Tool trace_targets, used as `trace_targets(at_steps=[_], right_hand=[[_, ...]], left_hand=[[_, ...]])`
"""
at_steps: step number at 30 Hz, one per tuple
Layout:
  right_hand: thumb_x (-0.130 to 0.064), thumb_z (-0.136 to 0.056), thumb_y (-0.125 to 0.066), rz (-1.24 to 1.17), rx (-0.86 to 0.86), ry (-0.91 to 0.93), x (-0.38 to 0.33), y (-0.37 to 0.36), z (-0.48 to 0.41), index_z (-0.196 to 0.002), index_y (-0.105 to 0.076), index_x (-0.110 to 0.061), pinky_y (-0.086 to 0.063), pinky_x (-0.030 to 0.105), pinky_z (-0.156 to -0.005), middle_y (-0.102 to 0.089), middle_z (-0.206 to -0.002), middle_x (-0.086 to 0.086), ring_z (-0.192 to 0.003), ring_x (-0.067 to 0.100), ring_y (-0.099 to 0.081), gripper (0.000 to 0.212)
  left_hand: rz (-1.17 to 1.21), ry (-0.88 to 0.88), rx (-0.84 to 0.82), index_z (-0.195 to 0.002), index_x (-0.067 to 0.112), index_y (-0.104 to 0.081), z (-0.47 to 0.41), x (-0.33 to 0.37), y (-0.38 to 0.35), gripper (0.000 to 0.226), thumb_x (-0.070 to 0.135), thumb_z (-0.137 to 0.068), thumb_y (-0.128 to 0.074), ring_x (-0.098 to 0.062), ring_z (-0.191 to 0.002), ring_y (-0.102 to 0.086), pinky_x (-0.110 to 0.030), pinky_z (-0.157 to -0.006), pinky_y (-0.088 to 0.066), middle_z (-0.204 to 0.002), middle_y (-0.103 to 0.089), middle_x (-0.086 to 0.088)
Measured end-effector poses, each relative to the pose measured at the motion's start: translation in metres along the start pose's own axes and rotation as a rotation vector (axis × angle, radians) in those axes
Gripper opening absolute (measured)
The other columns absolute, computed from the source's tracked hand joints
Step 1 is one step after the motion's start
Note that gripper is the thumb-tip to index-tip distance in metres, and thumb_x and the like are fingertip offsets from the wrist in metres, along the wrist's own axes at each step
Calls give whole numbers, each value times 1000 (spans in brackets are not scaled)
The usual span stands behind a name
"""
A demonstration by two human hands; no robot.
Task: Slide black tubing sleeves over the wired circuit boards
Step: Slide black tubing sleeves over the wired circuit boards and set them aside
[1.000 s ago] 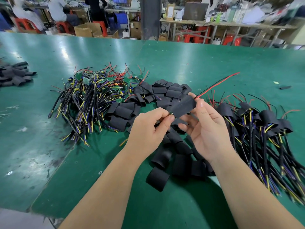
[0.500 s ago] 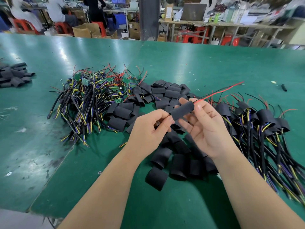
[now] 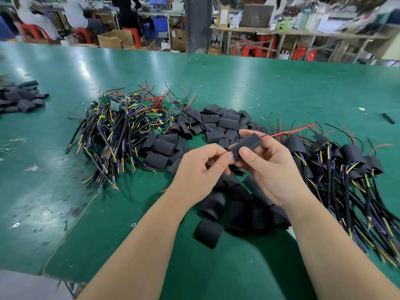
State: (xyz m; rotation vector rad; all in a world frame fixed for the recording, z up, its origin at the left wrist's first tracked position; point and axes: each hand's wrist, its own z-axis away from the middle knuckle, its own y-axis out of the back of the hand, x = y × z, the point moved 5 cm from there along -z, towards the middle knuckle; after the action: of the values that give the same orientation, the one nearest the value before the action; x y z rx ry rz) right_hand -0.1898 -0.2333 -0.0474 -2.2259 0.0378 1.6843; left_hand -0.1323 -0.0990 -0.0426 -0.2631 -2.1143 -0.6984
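**Sleeve in both hands over the green table**

The green table point(image 3: 238, 87) carries a heap of bare wired boards point(image 3: 121, 124) to your left, loose sleeves point(image 3: 223, 124) in the middle and sleeved boards point(image 3: 337, 161) to your right. Above the loose ones, your right hand point(image 3: 268, 167) pinches a sleeve point(image 3: 246, 144) between thumb and fingers. Your left hand point(image 3: 201, 169) pinches its near end, and a red wire point(image 3: 287, 132) trails out of the far end.

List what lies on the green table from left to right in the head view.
From the left: small heap of black sleeves → pile of bare wired circuit boards → heap of loose black sleeves → pile of sleeved boards → lone black tube piece.
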Motion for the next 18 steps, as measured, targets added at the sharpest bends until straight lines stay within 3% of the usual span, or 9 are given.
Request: trace_targets(at_steps=[5,9,13,14,16,18], right_hand=[[-21,-69,-71,20,66,-19,6,-1,2,-108,-63,-15,-55,30,-77,-70,-72,0,-74,19,-65,41],[-21,-68,-71,9,77,-52,10,-5,3,-108,-64,-16,-53,30,-77,-71,-82,5,-82,20,-65,41],[-10,-69,-68,-159,106,-122,12,-9,3,-121,-59,-17,-52,25,-67,-65,-87,9,-76,19,-60,53],[-5,-71,-66,-219,133,-137,12,-10,2,-125,-56,-14,-53,25,-65,-62,-88,10,-75,18,-60,55],[5,-81,-59,-304,218,-152,10,-6,1,-123,-53,-8,-55,24,-64,-54,-88,14,-78,21,-62,44],[7,-87,-54,-372,322,-137,1,8,-1,-108,-49,-7,-54,21,-60,-57,-86,14,-77,23,-68,26]], left_hand=[[-41,20,14,-72,33,-58,0,0,1,25,19,-94,-58,-1,-56,-51,-10,-58,-35,-60,-60,14],[-76,32,35,-73,22,-62,0,-6,2,19,20,-92,-60,-2,-55,-53,-11,-56,-37,-58,-60,11],[-145,-12,64,-75,19,-64,0,-8,2,16,27,-88,-60,-12,-55,-55,-31,-55,-45,-61,-62,5],[-130,-20,75,-75,20,-64,0,-7,2,14,27,-87,-62,-10,-54,-53,-30,-54,-45,-62,-61,7],[-69,-20,102,-77,24,-66,1,-6,4,9,28,-84,-66,-3,-57,-54,-18,-57,-43,-66,-62,13],[-7,29,119,-77,22,-67,1,-7,6,14,34,-83,-65,-6,-62,-58,-23,-59,-48,-71,-66,12]])
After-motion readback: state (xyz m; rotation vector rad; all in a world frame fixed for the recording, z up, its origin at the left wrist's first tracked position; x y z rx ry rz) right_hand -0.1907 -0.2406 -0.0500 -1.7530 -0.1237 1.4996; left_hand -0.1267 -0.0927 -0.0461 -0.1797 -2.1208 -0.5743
